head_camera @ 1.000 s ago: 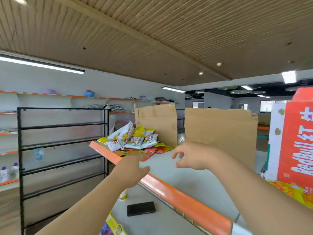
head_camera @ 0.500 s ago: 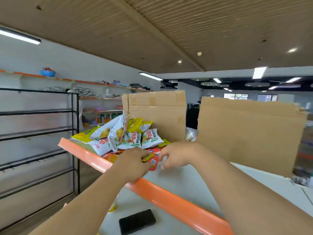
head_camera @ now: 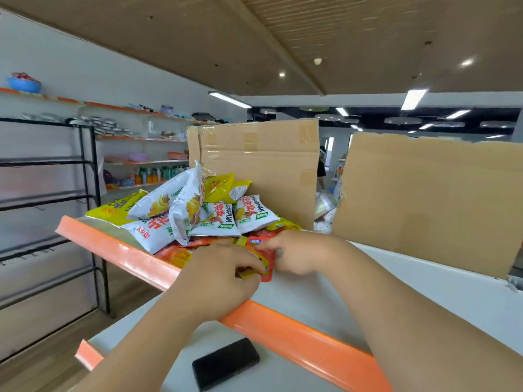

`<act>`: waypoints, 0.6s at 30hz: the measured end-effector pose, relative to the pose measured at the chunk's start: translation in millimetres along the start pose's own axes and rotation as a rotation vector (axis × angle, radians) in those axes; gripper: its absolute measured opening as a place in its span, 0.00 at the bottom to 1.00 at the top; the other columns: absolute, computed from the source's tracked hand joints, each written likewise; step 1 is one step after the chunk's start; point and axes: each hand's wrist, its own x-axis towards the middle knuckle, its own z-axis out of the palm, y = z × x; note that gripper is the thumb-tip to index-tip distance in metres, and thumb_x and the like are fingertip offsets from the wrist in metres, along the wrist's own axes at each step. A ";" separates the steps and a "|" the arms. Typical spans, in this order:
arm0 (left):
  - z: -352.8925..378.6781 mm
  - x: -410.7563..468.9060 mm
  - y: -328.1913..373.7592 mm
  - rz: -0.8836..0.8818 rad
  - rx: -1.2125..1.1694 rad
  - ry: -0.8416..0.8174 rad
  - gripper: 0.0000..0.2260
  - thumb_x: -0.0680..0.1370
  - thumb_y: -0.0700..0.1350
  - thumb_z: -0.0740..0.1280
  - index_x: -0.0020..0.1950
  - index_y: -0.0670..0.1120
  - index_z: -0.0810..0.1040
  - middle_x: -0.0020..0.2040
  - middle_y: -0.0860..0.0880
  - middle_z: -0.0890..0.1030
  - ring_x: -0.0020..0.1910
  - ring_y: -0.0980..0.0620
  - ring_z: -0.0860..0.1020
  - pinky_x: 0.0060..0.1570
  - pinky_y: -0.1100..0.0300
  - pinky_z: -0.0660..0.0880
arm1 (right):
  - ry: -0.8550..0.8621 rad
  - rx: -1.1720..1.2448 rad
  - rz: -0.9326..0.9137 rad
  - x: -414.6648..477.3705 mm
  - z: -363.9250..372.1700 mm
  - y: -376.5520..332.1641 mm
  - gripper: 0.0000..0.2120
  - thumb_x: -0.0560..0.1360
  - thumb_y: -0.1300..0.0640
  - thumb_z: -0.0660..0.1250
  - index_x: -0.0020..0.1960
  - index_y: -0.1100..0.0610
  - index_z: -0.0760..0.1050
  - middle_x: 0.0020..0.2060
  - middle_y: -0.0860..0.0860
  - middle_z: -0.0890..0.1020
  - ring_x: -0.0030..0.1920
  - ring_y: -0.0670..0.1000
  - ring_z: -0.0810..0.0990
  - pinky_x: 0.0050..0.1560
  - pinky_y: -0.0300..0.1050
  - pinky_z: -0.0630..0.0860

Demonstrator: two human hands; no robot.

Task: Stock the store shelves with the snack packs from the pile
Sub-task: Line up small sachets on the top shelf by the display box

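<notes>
A pile of snack packs [head_camera: 198,210], white, yellow and red, lies at the left end of a grey shelf with an orange front edge [head_camera: 283,326]. At the pile's near side both hands meet on small red and yellow packs [head_camera: 264,263]. My left hand [head_camera: 223,275] curls over them from the left and pinches them. From the right, my right hand [head_camera: 294,253] pinches the red pack. The lower packs are partly hidden under my fingers.
Two cardboard sheets [head_camera: 260,168] [head_camera: 424,199] stand upright behind the shelf. A black phone [head_camera: 225,363] lies on the lower shelf below. To the left stands a black wire rack [head_camera: 48,199], with stocked wall shelves [head_camera: 141,165] beyond it.
Both hands moved forward from the bare shelf to the pile and took hold of the small red and yellow packs. The view shifted closer and left.
</notes>
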 end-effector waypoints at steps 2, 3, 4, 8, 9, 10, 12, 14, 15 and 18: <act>-3.9 -2.3 1.0 0.023 -0.037 -0.040 0.12 0.70 0.57 0.63 0.49 0.65 0.83 0.45 0.69 0.81 0.51 0.64 0.74 0.49 0.67 0.70 | 0.002 0.000 0.053 -4.2 -4.3 -1.3 0.23 0.79 0.55 0.62 0.73 0.41 0.72 0.65 0.46 0.78 0.60 0.50 0.76 0.56 0.40 0.71; -6.1 -4.0 1.3 0.038 -0.063 -0.060 0.12 0.71 0.57 0.63 0.49 0.65 0.83 0.45 0.68 0.81 0.51 0.63 0.75 0.50 0.65 0.72 | 0.007 0.004 0.073 -6.2 -6.9 -1.1 0.21 0.79 0.55 0.63 0.70 0.42 0.75 0.64 0.45 0.79 0.60 0.50 0.77 0.57 0.41 0.72; -8.0 -5.9 1.0 0.051 -0.099 -0.075 0.11 0.71 0.57 0.63 0.48 0.65 0.84 0.46 0.67 0.82 0.51 0.63 0.76 0.50 0.62 0.73 | 0.014 0.014 0.093 -9.4 -9.6 -1.1 0.18 0.79 0.55 0.63 0.66 0.44 0.78 0.60 0.46 0.81 0.58 0.51 0.78 0.56 0.42 0.74; -12.2 -11.1 -1.8 0.050 -0.225 -0.077 0.07 0.72 0.53 0.68 0.45 0.65 0.84 0.47 0.66 0.82 0.51 0.61 0.79 0.50 0.58 0.76 | 0.063 -0.055 0.149 -16.9 -9.0 2.8 0.08 0.77 0.54 0.63 0.49 0.55 0.81 0.43 0.52 0.81 0.44 0.54 0.77 0.38 0.42 0.72; -12.0 -11.4 -1.5 0.047 -0.228 -0.063 0.07 0.73 0.52 0.69 0.45 0.65 0.83 0.48 0.66 0.82 0.51 0.61 0.79 0.50 0.59 0.76 | 0.089 -0.045 0.141 -16.1 -6.4 3.0 0.08 0.77 0.53 0.64 0.51 0.53 0.80 0.46 0.51 0.81 0.46 0.53 0.78 0.42 0.43 0.74; -10.8 -11.3 -1.4 0.049 -0.215 -0.039 0.08 0.73 0.52 0.69 0.47 0.65 0.83 0.50 0.67 0.81 0.53 0.62 0.79 0.51 0.60 0.76 | 0.116 -0.011 0.116 -16.5 -4.5 1.2 0.10 0.76 0.51 0.65 0.55 0.49 0.80 0.51 0.49 0.81 0.50 0.52 0.79 0.48 0.44 0.77; -7.6 -9.7 -0.6 0.056 -0.125 0.012 0.11 0.72 0.56 0.66 0.52 0.65 0.82 0.56 0.69 0.79 0.59 0.66 0.75 0.56 0.65 0.73 | 0.126 0.011 0.013 -12.2 0.7 -2.5 0.15 0.73 0.48 0.64 0.60 0.43 0.77 0.54 0.45 0.80 0.53 0.51 0.79 0.55 0.49 0.78; -5.6 -8.3 2.2 0.028 -0.021 -0.008 0.18 0.70 0.61 0.60 0.58 0.67 0.81 0.63 0.69 0.76 0.64 0.67 0.70 0.62 0.66 0.67 | 0.048 -0.021 -0.037 -6.9 5.2 -3.4 0.16 0.73 0.50 0.61 0.59 0.42 0.78 0.50 0.45 0.80 0.51 0.52 0.79 0.53 0.51 0.78; -5.5 -7.9 3.7 0.010 0.012 -0.037 0.22 0.69 0.64 0.56 0.60 0.68 0.80 0.66 0.68 0.74 0.67 0.65 0.68 0.65 0.65 0.66 | 0.023 -0.017 -0.023 -4.9 5.3 -3.2 0.16 0.74 0.52 0.60 0.58 0.41 0.78 0.49 0.46 0.81 0.50 0.53 0.79 0.52 0.51 0.78; -7.8 -6.0 6.9 -0.006 0.061 -0.121 0.25 0.69 0.65 0.52 0.63 0.70 0.77 0.70 0.67 0.71 0.70 0.62 0.65 0.68 0.61 0.64 | 0.056 0.020 0.070 -10.6 -1.5 -1.7 0.11 0.77 0.52 0.63 0.57 0.43 0.80 0.52 0.48 0.82 0.51 0.51 0.78 0.51 0.46 0.76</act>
